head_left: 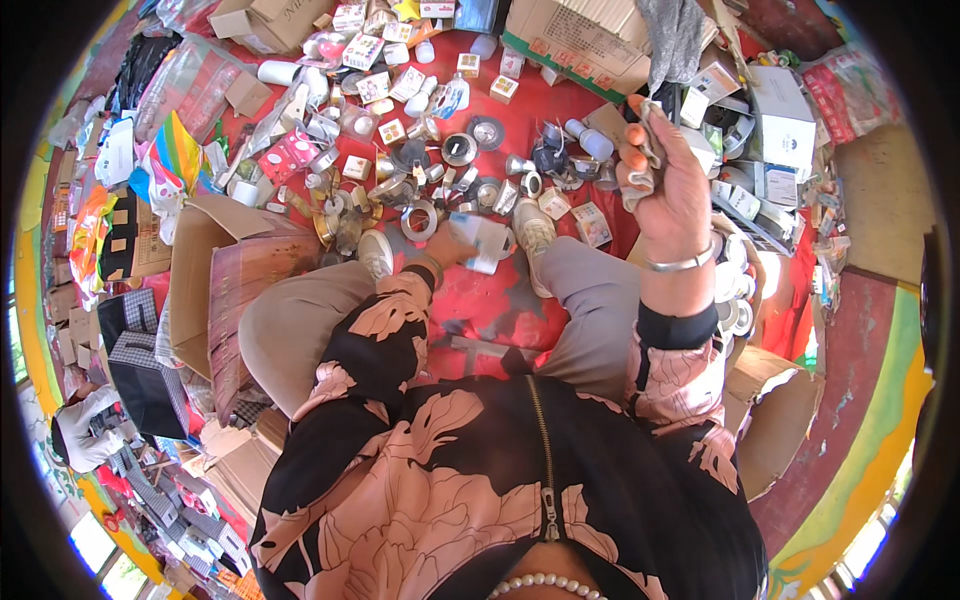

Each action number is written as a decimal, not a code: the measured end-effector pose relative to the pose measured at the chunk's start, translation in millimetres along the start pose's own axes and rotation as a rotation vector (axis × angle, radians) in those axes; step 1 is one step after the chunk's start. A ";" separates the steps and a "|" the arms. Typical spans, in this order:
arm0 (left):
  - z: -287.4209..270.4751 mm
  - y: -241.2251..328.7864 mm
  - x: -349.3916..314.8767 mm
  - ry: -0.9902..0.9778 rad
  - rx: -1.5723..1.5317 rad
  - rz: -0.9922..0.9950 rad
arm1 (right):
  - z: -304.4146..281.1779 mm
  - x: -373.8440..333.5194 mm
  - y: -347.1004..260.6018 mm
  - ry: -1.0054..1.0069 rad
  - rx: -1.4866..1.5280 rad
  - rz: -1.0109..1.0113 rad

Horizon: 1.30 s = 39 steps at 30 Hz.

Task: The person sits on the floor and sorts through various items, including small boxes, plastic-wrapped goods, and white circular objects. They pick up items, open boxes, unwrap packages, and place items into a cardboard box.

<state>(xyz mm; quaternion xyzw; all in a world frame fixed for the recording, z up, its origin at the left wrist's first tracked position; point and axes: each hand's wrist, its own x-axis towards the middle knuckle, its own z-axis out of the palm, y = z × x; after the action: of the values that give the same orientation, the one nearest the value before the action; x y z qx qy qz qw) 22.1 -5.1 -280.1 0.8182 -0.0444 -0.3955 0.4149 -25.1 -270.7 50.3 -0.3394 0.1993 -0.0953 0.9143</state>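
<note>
While the right hand [684,190] grips a rag [655,150], the left hand [449,246] is at a pack [484,243]

Right fingers: curled, clamped on the rag, raised well apart from the pack. Left fingers: at the pack's near-left edge; cannot tell whether they pinch it or only touch it, as the detail is blurred. The pack, pale and seemingly translucent, lies between the left shoe [376,254] and the right shoe [535,232], over the red floor [452,302].

Step in hand, as judged: handling the pack, with the rag held ready. Next move seems to call for a sure left grip on the pack; any wiping would need the rag lowered to it.

Farther out: metal rings [419,220] and small boxes [592,225] crowd the floor just beyond the shoes. An open carton [192,285] stands beside the left knee; a larger carton [578,45] lies beyond the clutter. Loose parts close by could snag the pack or roll, my guess.
</note>
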 end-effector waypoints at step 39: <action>-153.2 226.9 -162.7 -0.201 -1.235 0.242 | 62.3 9.1 72.2 -0.220 -0.709 -0.189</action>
<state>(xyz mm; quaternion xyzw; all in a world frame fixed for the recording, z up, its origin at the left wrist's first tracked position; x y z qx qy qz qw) 73.7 10.8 33.8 0.3764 0.0609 -0.3736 0.8456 12.7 -182.9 43.0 -0.6599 0.0883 -0.0674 0.7431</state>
